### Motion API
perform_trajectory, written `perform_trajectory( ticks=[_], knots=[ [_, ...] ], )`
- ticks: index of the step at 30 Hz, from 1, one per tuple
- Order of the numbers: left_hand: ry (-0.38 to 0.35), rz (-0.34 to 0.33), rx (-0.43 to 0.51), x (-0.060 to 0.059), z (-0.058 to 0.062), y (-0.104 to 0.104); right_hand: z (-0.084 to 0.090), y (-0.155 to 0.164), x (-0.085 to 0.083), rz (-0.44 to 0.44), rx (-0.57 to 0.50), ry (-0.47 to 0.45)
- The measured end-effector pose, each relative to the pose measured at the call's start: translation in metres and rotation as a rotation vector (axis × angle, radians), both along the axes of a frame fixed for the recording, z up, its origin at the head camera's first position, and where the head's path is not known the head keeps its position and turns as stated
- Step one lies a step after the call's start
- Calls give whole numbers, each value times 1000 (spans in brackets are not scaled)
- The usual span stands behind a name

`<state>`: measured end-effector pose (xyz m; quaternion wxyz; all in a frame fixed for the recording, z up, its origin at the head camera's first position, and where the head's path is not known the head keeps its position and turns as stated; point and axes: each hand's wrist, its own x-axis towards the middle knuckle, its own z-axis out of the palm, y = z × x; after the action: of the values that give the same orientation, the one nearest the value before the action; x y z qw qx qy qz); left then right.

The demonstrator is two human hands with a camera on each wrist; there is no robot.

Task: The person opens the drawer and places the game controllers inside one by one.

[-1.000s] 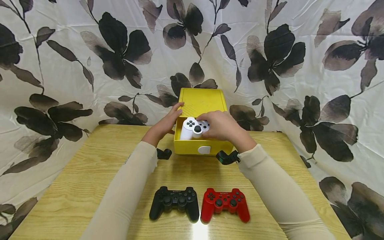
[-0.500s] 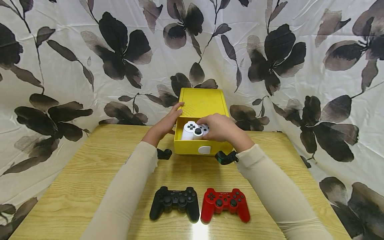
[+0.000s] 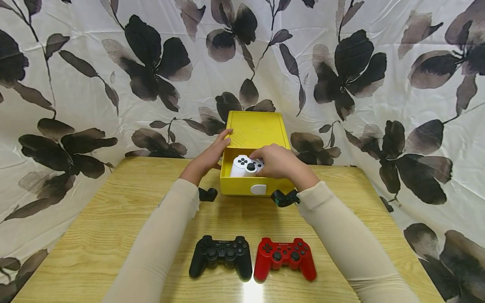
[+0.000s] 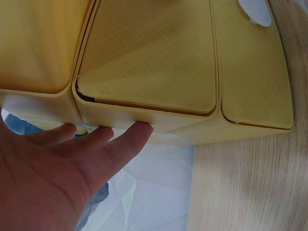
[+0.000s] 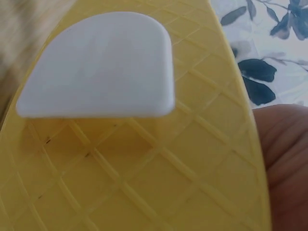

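A yellow drawer unit (image 3: 259, 128) stands at the back of the wooden table with its top drawer (image 3: 242, 185) pulled out. Inside that drawer lies a white game controller (image 3: 239, 166), partly hidden by my right hand (image 3: 278, 162), which grips its right side. My left hand (image 3: 208, 158) touches the unit's left side with extended fingers; in the left wrist view its fingertips (image 4: 139, 132) rest along the yellow edge. A white handle (image 5: 106, 67) fills much of the right wrist view, where only part of the right hand (image 5: 288, 163) shows.
A black game controller (image 3: 221, 256) and a red game controller (image 3: 284, 257) lie side by side near the table's front. Behind the wooden table (image 3: 125, 219) hangs a floral cloth (image 3: 151, 122). Lower yellow drawer fronts (image 4: 159, 62) appear in the left wrist view.
The white controller has sunk lower into the drawer, with my right hand following it down slightly. My left hand has stayed in place.
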<state>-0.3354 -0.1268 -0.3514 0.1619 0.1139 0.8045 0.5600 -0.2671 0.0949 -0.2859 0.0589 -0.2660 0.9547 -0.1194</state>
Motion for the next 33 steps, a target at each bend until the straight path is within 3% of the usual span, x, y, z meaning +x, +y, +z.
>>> perform_trajectory(
  ticks=[22,33],
  knots=[
    [44,19,-23,5,0,2,-2,-1,-2,-11,1,-48],
    [32,24,-9,4,0,1,-2,8,4,-36,-109,-63]
  ],
)
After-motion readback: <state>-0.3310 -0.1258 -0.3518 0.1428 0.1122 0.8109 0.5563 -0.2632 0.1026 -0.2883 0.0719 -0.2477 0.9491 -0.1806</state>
